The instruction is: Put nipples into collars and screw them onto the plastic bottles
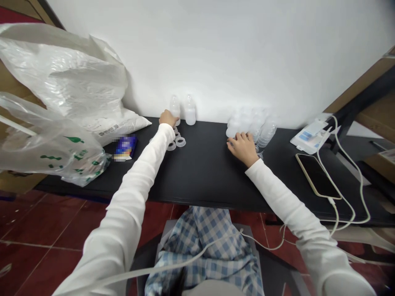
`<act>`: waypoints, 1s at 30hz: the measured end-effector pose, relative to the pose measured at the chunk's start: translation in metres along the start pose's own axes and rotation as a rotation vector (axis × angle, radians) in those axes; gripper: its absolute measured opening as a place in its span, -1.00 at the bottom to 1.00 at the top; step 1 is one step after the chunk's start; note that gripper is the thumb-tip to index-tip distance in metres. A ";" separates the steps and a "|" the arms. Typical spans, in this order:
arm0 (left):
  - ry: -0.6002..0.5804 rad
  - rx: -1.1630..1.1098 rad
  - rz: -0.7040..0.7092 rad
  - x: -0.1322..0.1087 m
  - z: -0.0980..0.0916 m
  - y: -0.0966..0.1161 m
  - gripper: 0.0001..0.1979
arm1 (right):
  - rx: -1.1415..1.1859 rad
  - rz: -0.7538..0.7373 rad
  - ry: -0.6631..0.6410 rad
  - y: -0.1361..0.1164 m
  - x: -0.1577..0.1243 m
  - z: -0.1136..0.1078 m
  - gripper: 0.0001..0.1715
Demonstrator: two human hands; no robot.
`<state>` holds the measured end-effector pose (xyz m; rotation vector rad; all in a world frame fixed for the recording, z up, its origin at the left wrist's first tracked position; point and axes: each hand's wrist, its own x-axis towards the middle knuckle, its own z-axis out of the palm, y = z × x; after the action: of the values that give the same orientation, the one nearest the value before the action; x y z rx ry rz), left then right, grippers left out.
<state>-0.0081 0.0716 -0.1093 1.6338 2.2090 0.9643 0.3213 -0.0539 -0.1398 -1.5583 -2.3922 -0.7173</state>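
Bright, even light; faint shadows. Wide-angle bowing at edges. Glare on plastic bag (61, 78); translucent bottles (190, 110) possibly washed out against white wall (234, 53).

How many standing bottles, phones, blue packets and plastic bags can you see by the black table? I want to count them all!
Plastic bottles standing by the wall: 2
Phone: 1
Blue packet: 1
Plastic bags, one white plastic bag and one clear plastic bag with green print: 2
Total: 6

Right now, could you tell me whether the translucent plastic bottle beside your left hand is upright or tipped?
Upright: the translucent plastic bottle stands on the black table, its narrow top pointing up, by the left hand.
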 end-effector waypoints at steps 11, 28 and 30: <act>-0.082 0.134 -0.037 -0.010 0.003 0.000 -0.39 | 0.074 -0.002 0.033 0.003 -0.003 0.014 -0.75; -0.160 -0.513 0.329 -0.108 0.008 0.052 -0.76 | 0.580 0.051 0.232 -0.009 0.002 0.010 -0.60; -0.443 -0.851 0.196 -0.123 0.024 0.059 -0.74 | 0.758 0.103 0.261 -0.011 0.002 0.014 -0.60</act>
<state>0.0935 -0.0224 -0.1144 1.4440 1.1176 1.2081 0.3116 -0.0493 -0.1541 -1.1578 -2.0082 0.0342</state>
